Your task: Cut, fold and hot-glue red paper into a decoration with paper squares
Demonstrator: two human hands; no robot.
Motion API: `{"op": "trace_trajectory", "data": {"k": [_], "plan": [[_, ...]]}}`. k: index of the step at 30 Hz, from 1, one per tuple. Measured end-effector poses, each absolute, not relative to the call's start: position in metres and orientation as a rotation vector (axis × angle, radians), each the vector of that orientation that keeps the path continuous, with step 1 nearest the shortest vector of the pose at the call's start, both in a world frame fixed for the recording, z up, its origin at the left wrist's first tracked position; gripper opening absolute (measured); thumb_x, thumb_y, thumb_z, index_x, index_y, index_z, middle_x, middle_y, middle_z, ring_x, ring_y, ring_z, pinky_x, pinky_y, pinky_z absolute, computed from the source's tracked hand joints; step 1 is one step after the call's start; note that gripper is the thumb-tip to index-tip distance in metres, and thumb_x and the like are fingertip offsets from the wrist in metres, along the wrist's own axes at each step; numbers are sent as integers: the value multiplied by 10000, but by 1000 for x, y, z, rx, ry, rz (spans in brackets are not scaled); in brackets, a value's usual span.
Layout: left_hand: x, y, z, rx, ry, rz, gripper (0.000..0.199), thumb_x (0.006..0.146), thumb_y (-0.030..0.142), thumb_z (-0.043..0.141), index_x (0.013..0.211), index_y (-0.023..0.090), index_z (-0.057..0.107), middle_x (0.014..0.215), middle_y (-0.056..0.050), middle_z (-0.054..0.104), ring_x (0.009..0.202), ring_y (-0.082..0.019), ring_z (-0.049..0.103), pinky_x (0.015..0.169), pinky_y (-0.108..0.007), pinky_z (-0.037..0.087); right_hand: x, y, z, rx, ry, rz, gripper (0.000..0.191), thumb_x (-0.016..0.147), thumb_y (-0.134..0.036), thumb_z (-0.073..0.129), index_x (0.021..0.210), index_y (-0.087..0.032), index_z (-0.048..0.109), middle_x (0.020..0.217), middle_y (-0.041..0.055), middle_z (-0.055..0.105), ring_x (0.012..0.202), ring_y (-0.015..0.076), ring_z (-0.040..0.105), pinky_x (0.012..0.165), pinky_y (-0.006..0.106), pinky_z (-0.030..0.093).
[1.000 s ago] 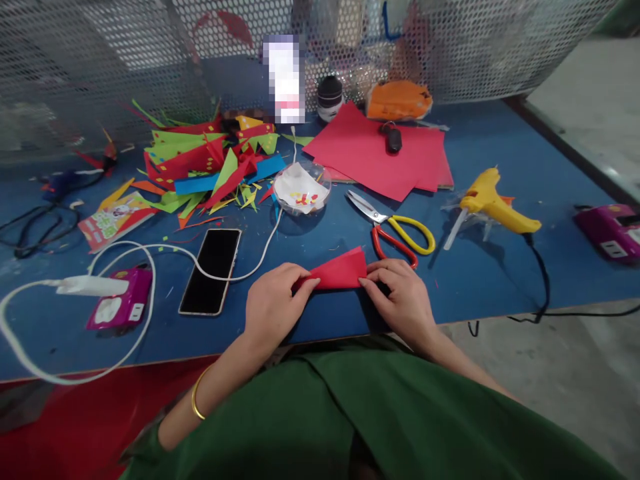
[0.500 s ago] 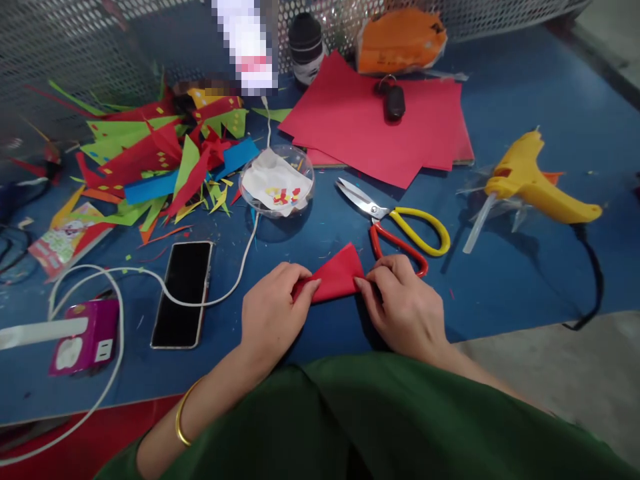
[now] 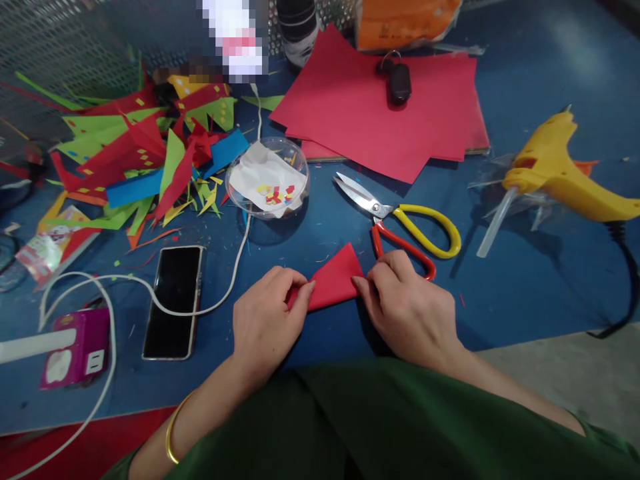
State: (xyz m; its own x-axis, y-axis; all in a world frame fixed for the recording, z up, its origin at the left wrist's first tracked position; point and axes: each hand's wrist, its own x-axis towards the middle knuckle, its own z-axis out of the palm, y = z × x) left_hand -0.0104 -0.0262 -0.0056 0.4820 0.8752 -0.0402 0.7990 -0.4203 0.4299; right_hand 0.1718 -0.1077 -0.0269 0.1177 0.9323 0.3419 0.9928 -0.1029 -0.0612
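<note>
Red folded paper wedge [image 3: 334, 279], near edge of blue table [image 3: 310, 333], pinched btwn thumb and fingers of L hand [image 3: 273, 317] at left end, R hand [image 3: 407, 303] at right end; red-and-yellow-handled metal scissors [image 3: 390, 217] just beyond, w/ yellow plastic glue gun [image 3: 560, 177] far right.

A craft work area, seemingly a small workshop, is occupying a blue tabletop [image 3: 280, 267]: a yellow glue gun [image 3: 555, 170] is lying right of open scissors [image 3: 377, 208], red sheets [image 3: 380, 113] are lying stacked, and cut paper pieces [image 3: 145, 153] are crowding the left side before a perforated metal panel [image 3: 95, 40].
</note>
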Motion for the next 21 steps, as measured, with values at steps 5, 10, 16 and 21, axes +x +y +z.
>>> {"op": "trace_trajectory", "data": {"k": [5,10,16,21], "plan": [[-9,-25,-6,2339,1416,264,138,923,239,648,788,211,655,756,31,633,690,-139,592,621,-279,379,172,-108,-27,-2118,-1885,-320,293,988,-320,540,757,-158,621,809,41,661,538,127,486,429,289,236],[-8,-24,-8,2366,1413,279,149,928,245,642,783,211,650,746,31,627,681,-136,586,613,-277,377,172,-108,-27,-2139,-1874,-310,290,983,-326,545,754,-163,615,814,41,663,537,129,475,431,289,239],[-7,-25,-8,2400,1407,283,154,930,250,628,781,210,638,745,25,629,676,-139,585,610,-277,379,172,-107,-27,-2132,-1877,-343,294,975,-329,559,731,-171,605,813,35,672,529,123,465,426,293,233],[-6,-25,-7,2416,1399,268,172,931,248,612,763,210,618,729,20,622,654,-141,578,592,-281,376,172,-106,-27,-2126,-1881,-347,283,976,-319,552,742,-170,609,819,38,677,545,119,459,437,288,244]]}}
